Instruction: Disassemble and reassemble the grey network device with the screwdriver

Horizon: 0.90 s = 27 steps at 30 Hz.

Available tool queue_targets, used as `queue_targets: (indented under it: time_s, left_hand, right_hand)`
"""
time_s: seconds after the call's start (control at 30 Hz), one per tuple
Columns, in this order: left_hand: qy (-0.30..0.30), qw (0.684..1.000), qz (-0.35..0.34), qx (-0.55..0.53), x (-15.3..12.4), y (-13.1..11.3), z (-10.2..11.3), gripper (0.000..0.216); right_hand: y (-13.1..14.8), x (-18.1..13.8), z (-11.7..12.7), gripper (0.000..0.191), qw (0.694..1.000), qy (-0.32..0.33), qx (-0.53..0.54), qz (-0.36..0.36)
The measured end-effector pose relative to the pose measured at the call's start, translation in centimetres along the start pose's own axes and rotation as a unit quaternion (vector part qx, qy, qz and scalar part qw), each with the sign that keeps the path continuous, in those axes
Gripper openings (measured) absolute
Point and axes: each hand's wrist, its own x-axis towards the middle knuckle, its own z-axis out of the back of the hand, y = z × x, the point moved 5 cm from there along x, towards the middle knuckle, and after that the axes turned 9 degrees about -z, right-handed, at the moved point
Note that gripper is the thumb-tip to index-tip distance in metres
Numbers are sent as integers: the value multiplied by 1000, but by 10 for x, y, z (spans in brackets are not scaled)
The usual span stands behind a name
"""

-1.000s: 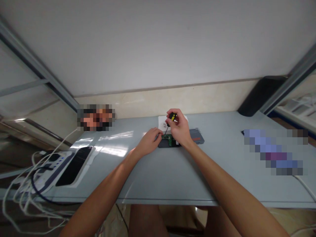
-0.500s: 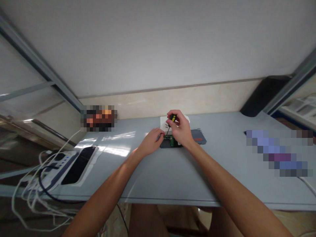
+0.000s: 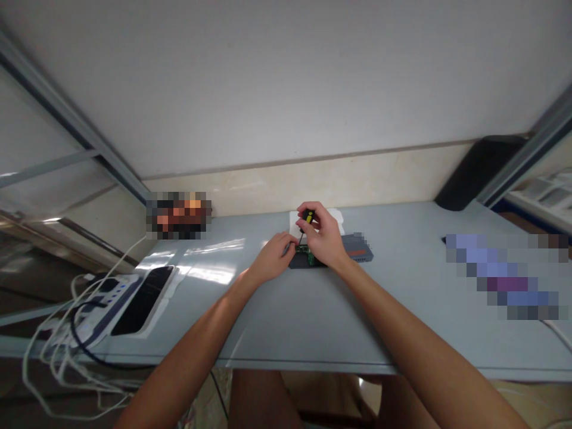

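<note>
My right hand (image 3: pixel 325 237) is closed around the black-and-yellow handle of a screwdriver (image 3: pixel 308 217). Its thin shaft slants down to the upper left part of a green circuit board (image 3: pixel 310 256), though the exact contact at the tip is too small to make out. The board lies in a dark casing (image 3: pixel 300 262) flat on the table. My left hand (image 3: pixel 273 256) grips the casing's left end, fingers bent over its edge. Beyond the casing is a white sheet (image 3: pixel 294 221), partly covered by my right hand. A grey box-shaped part (image 3: pixel 357 248) with an orange-brown patch sits right of the casing.
A phone (image 3: pixel 143 301) and a white power strip (image 3: pixel 105 307) with tangled cables (image 3: pixel 58 363) lie at the left end of the grey table (image 3: pixel 313 322). A black cylindrical object (image 3: pixel 478 173) stands at the back right. Blurred-out items (image 3: pixel 500 277) are on the right.
My right hand and the screwdriver have shifted slightly left and down, covering more of the casing's right part. The left hand stays in place on the casing.
</note>
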Motion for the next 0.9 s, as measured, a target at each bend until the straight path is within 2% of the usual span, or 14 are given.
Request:
queue_targets:
  time_s: [0.9]
  left_hand:
    - [0, 1000, 1, 5, 0, 0, -1, 21]
  right_hand:
    - [1, -2, 1, 25, 1000, -11, -16, 24]
